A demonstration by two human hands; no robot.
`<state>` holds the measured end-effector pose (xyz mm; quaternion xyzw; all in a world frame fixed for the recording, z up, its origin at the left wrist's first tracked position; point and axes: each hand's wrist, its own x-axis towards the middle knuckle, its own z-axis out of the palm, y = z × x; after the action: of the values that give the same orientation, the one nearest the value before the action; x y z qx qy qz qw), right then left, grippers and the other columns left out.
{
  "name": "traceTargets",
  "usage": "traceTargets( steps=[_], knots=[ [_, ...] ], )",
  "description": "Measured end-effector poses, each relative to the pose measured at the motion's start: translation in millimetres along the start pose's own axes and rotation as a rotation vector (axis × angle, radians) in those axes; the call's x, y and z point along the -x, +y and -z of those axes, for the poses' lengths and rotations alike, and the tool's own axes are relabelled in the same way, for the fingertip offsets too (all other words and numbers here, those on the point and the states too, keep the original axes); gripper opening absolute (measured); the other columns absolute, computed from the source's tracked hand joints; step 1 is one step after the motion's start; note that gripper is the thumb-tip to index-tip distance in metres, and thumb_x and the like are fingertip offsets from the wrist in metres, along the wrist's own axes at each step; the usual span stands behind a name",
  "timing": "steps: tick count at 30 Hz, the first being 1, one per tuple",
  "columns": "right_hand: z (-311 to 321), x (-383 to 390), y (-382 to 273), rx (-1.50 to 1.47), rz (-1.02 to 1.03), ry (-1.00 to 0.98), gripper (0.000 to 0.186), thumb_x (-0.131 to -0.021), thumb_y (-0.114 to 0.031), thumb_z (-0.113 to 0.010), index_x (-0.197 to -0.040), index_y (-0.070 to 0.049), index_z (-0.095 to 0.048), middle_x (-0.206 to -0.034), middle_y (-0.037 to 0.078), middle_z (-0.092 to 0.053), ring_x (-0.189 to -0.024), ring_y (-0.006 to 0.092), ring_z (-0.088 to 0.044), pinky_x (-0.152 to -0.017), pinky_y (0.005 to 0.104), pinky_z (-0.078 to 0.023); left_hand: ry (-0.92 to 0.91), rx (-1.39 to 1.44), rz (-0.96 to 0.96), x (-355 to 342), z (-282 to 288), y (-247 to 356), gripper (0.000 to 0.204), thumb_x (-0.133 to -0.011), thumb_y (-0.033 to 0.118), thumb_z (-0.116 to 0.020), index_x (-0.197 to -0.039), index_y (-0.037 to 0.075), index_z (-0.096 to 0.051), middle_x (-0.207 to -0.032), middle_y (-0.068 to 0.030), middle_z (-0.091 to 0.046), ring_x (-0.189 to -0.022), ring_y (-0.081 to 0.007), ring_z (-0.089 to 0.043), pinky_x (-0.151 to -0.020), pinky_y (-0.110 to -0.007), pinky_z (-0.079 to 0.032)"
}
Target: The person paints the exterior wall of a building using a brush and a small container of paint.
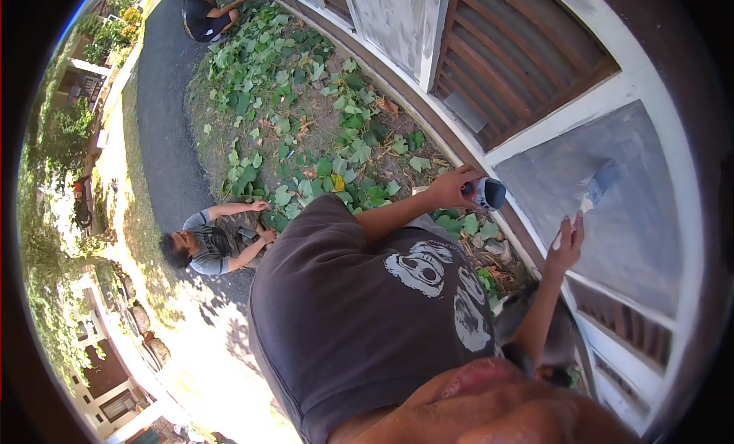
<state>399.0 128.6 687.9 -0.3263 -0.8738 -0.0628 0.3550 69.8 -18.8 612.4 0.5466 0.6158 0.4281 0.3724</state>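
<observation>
My left hand [451, 186] grips a small dark container [487, 192] with a grey rim, held beside the white lower edge of the wall. My right hand [567, 244] holds a paintbrush [586, 202] by its light handle, with grey paint on the bristles. The bristles lie against a grey, unevenly painted square panel [642, 238] set in a white frame [667, 176]. My dark printed shirt fills much of the lower middle.
Brown slatted vents [520, 62] adjoin the panel. Leafy groundcover [283, 100] runs along the wall's base beside a dark path [168, 131]. A co-worker [218, 238] sits on the ground at left; another person [202, 16] squats farther off. Sunlit yard and buildings lie beyond.
</observation>
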Motion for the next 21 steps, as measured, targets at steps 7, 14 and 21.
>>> traceTargets(
  steps=[7,14,21],
  knots=[
    [-9.0,43.9,-5.7,-0.101,-0.15,-0.393,0.051,-0.082,0.009,-0.071,-0.127,-0.018,-0.069,-0.145,0.002,-0.064,-0.107,0.0277,-0.074,-0.079,0.0351,-0.062,0.022,-0.054,0.004,22.7,-29.2,5.8,0.084,-0.068,0.036,-0.097,-0.14,0.012,-0.061,-0.128,-0.0116,-0.061,-0.112,-0.0346,-0.068,-0.093,-0.043,-0.057],
    [68.0,-57.9,-3.7,-0.2,0.018,0.206,0.032,-0.093,0.007,-0.07,-0.123,-0.007,-0.071,-0.14,0.014,-0.066,-0.113,0.0306,-0.072,-0.086,0.0361,-0.064,0.08,-0.118,0.018,53.3,-53.8,14.7,0.084,-0.068,0.033,-0.096,-0.142,0.015,-0.06,-0.13,-0.012,-0.06,-0.117,-0.0361,-0.065,-0.098,-0.043,-0.055],
    [15.4,3.8,19.7,-0.096,0.032,0.065,0.034,-0.096,0.004,-0.068,-0.123,-0.016,-0.071,-0.143,0.011,-0.065,-0.117,0.0306,-0.072,-0.08,0.0359,-0.064,0.052,-0.028,0.061,73.6,-64.5,19.9,0.085,-0.069,0.028,-0.096,-0.145,0.015,-0.059,-0.128,-0.0117,-0.059,-0.115,-0.034,-0.065,-0.096,-0.041,-0.055]
  ],
)
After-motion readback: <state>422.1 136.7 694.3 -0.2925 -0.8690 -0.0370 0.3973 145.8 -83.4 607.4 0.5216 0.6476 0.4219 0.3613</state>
